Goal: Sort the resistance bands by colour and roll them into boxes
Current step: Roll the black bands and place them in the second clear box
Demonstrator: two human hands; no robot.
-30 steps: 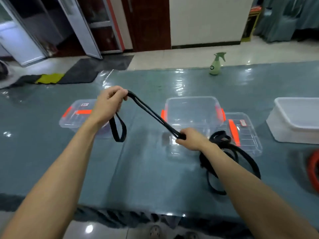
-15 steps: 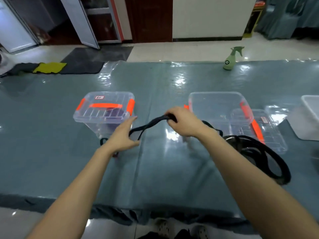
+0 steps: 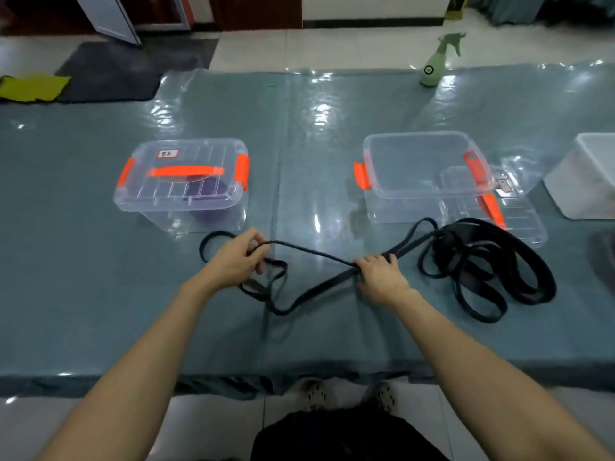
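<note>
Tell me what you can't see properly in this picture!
- White plastic tub, head view: its right side is cut off by the picture's edge.
- Small white label on the lidded clear plastic box: writing too small and blurred to read.
- Purple thing inside that box: lid and walls blur it.
- Tangled black rubber bands: overlapping loops hide how many there are.
- Right hand: its grip's underside is hidden.

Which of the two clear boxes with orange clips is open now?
The right clear box is open: its lid lies on the table beside it. The left clear box has its lid clipped on, with something purple inside.
</note>
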